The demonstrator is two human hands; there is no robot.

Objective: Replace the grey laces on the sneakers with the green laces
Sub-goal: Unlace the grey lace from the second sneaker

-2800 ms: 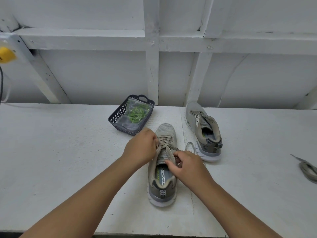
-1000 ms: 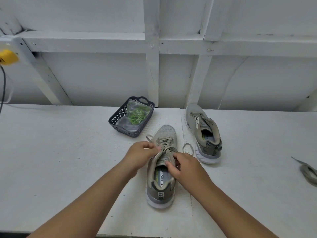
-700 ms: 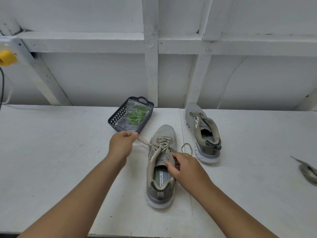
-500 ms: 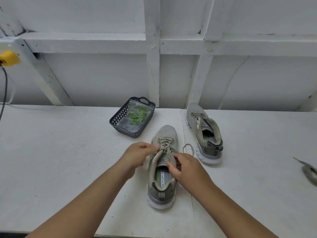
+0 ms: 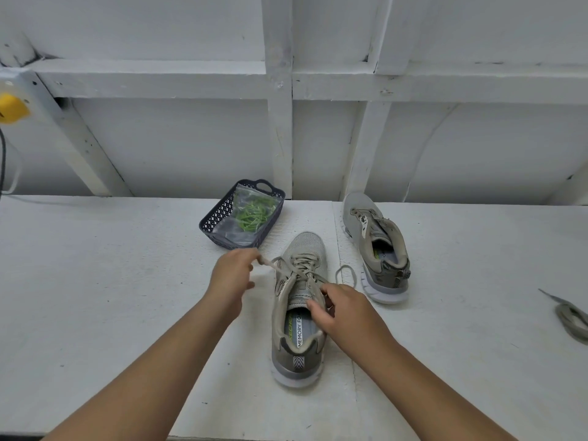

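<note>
Sneaker (image 5: pixel 299 313) lengthwise, toe toward wall

Knit-mesh cloth sneaker (image 5: pixel 304 249), perforated plastic basket (image 5: pixel 216 218), rough matt white-painted table (image 5: pixel 95 265)

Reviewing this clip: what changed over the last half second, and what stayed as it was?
The left hand, which was at the near sneaker's eyelets, has swung out to the left toward the basket, drawing a strand of grey lace with it in its grip. The right hand stayed on the tongue. Far sneaker, bagged green laces and loose lace unchanged.
</note>
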